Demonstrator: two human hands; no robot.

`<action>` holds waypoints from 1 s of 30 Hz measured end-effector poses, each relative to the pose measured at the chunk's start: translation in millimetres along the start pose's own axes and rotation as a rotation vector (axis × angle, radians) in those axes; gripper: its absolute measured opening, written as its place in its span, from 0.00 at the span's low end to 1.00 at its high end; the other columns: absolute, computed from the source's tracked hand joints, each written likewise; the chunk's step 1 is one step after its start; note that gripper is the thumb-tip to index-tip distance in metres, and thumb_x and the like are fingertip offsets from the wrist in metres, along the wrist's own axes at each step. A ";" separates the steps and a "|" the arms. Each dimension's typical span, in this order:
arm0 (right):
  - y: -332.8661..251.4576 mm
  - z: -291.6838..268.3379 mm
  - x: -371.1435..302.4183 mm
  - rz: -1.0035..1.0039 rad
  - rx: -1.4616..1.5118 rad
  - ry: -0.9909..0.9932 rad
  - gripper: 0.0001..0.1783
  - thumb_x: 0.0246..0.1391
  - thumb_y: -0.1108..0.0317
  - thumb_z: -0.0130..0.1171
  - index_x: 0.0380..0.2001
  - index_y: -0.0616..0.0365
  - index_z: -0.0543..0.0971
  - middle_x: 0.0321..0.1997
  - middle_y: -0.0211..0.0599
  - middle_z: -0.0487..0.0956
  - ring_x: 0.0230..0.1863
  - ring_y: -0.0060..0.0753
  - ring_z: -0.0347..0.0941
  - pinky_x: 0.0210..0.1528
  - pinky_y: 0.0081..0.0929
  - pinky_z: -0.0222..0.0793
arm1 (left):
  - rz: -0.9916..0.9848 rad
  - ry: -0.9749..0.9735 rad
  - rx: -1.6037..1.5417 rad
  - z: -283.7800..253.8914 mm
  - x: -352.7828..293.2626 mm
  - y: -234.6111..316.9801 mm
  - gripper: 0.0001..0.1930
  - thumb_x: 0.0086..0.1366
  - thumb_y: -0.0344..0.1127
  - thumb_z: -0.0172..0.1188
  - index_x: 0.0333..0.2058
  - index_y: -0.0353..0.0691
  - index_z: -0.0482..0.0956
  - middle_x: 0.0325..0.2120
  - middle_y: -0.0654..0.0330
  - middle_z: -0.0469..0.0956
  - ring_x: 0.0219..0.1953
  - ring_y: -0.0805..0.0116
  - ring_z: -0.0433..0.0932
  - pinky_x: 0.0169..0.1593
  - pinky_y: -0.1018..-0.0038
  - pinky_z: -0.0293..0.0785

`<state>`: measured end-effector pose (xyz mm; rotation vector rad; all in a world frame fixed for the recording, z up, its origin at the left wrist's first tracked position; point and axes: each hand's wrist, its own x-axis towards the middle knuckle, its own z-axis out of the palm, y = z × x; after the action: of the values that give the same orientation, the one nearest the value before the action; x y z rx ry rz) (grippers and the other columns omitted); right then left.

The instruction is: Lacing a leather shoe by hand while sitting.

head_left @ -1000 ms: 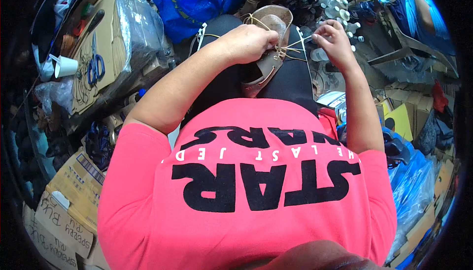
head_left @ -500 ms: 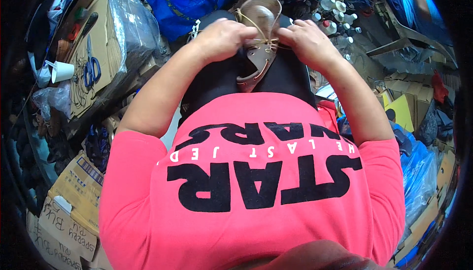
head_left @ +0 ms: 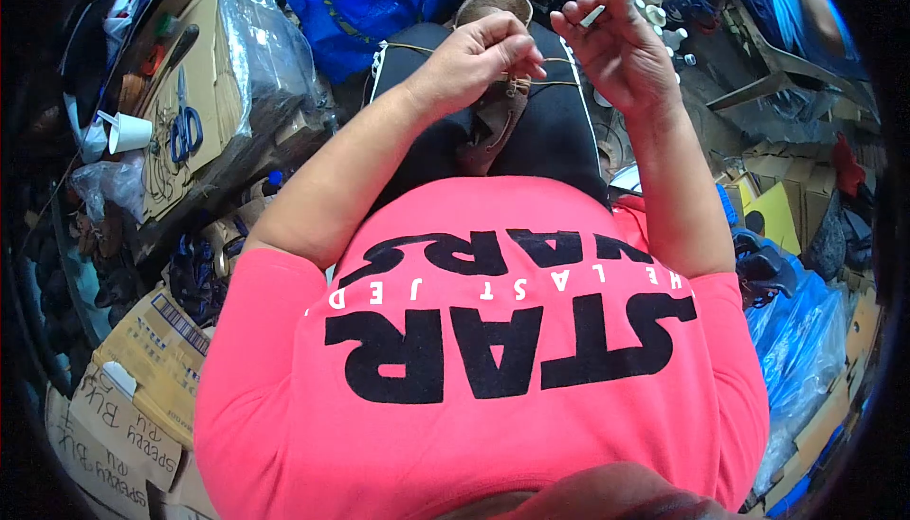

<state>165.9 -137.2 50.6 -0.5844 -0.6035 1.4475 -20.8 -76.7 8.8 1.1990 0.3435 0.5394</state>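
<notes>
Between my thighs stands a brown leather moccasin-style shoe [head_left: 491,131], its toe or heel end partly covered by my left hand. A thin tan shoelace [head_left: 559,83] passes through its eyelets and trails out to both sides across my dark trousers. My left hand [head_left: 488,54] is closed just above the laced opening, fingertips pinched at the lace. To the right and raised off the shoe, my right hand [head_left: 621,55] has its fingers curved and apart, with no lace seen in it.
A blue bag [head_left: 370,8] lies ahead. At left, cardboard holds blue-handled scissors [head_left: 186,131] and a white cup [head_left: 128,131]. Several white bottles [head_left: 654,16] stand ahead right, near a wooden frame [head_left: 758,93]. Blue plastic [head_left: 806,330] lies at right; cardboard boxes [head_left: 152,368] at lower left.
My right hand has let go of the lace at the shoe and lifted to the right, fingers opening. My left hand has moved right, over the shoe's middle. The shoe has tipped slightly.
</notes>
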 end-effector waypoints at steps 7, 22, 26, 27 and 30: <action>-43.3 -69.0 -32.6 0.270 -0.382 -0.036 0.13 0.64 0.53 0.44 0.32 0.49 0.69 0.19 0.17 0.59 0.20 0.13 0.53 0.27 0.15 0.53 | 0.024 0.118 0.913 -56.7 -51.1 6.5 0.09 0.65 0.34 0.52 0.30 0.35 0.66 0.22 0.62 0.61 0.28 0.74 0.61 0.34 0.76 0.64; -208.5 -258.2 -142.0 0.828 -2.162 0.409 0.25 0.48 0.59 0.58 0.53 0.44 0.74 0.48 0.45 0.77 0.49 0.42 0.75 0.51 0.31 0.68 | 0.078 1.212 1.341 -216.5 -222.3 153.1 0.15 0.56 0.36 0.61 0.42 0.39 0.81 0.33 0.53 0.81 0.34 0.59 0.79 0.40 0.67 0.72; -63.4 -131.1 -78.4 0.302 -1.522 0.071 0.25 0.51 0.63 0.62 0.54 0.44 0.74 0.53 0.43 0.75 0.53 0.33 0.71 0.52 0.30 0.66 | 0.117 0.479 1.324 -69.4 -92.5 61.1 0.21 0.53 0.33 0.63 0.47 0.42 0.77 0.45 0.51 0.76 0.49 0.57 0.74 0.54 0.68 0.68; -39.6 -106.8 -65.9 0.358 -1.569 0.069 0.24 0.50 0.65 0.62 0.53 0.49 0.74 0.48 0.42 0.77 0.48 0.29 0.72 0.50 0.28 0.67 | 0.091 0.353 1.286 -56.0 -79.8 42.5 0.23 0.53 0.34 0.64 0.50 0.44 0.75 0.49 0.54 0.75 0.52 0.60 0.73 0.57 0.71 0.66; 3.9 -90.8 -58.7 0.323 -1.395 0.062 0.15 0.51 0.64 0.62 0.40 0.58 0.77 0.34 0.33 0.78 0.35 0.21 0.70 0.42 0.22 0.67 | 0.017 0.185 1.192 -28.3 -50.0 9.0 0.19 0.56 0.35 0.62 0.48 0.42 0.76 0.39 0.53 0.79 0.42 0.59 0.77 0.47 0.69 0.71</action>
<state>224.0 -196.0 -19.1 -1.8541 -1.5099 1.1011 -78.8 -80.4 6.3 2.2995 0.8805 0.4508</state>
